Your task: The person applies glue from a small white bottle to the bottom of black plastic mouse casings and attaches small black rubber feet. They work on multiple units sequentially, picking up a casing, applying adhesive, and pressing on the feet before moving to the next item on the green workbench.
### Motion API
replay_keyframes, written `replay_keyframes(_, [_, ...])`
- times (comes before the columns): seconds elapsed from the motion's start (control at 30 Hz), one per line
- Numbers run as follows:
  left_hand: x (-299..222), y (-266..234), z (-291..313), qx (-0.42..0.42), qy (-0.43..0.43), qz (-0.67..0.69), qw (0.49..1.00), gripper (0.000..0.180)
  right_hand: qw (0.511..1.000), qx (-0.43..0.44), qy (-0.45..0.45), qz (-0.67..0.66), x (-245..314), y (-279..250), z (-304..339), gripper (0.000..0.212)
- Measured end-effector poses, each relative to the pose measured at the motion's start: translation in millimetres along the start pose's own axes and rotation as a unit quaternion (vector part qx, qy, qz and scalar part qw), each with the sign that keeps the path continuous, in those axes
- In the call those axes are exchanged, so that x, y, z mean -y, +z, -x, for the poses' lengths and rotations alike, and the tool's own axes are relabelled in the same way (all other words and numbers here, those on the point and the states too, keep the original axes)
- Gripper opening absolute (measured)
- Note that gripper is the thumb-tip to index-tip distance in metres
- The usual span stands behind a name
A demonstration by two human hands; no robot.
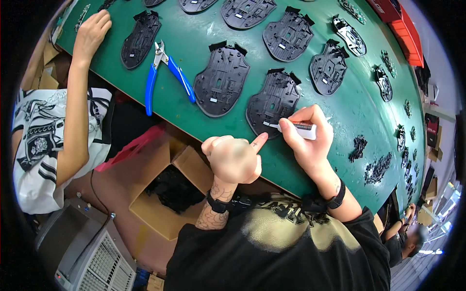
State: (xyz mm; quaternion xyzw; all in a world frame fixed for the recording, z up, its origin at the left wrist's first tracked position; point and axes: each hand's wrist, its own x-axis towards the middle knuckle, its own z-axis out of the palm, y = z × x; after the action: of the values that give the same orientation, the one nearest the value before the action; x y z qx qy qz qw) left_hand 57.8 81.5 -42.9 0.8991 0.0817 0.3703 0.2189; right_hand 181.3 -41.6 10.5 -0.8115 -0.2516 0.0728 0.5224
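My right hand is closed around a small white bottle with a narrow white tip. The tip points left, at a small white strip near the lower end of a black plastic shell, which resembles a computer mouse base. My left hand has curled fingers, with one digit stretched to that shell's lower edge. Part of this hand is blurred, so anything inside it cannot be made out. Another black shell lies just left, beside blue-handled cutting pliers with spread handles.
More shells lie across the green table, with small circuit boards at the right. Small black parts are heaped near my right forearm. A co-worker's hand is at the far left. Below stands an open cardboard box.
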Motion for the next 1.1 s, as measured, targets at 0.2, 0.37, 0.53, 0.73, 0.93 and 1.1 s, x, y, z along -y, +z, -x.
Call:
replay_keyframes(0.2, [1,-3,1,-0.002,-0.001,0.001,1.0,0.034,1.0,-0.011,0.007,0.008,3,4,1,0.025])
replay_keyframes(0.37, [1,-3,0,-0.005,0.0,0.001,1.0,0.033,1.0,-0.001,0.004,0.007,3,3,2,0.025])
replay_keyframes(0.53, [6,-5,1,-0.015,0.009,0.01,1.0,0.037,0.989,-0.032,0.094,-0.108,9,2,-7,0.02])
replay_keyframes(0.73, [32,-7,-1,-0.079,-0.015,-0.017,0.997,0.049,0.98,0.037,0.095,-0.173,25,9,-39,0.023])
replay_keyframes(0.93, [29,-9,-10,-0.029,-0.038,-0.031,0.998,0.055,0.993,0.103,-0.041,-0.039,35,28,-45,0.028])
replay_keyframes(1.1, [37,-7,-7,-0.043,-0.037,-0.022,0.998,0.055,0.971,0.144,-0.179,0.059,29,40,-52,0.032])
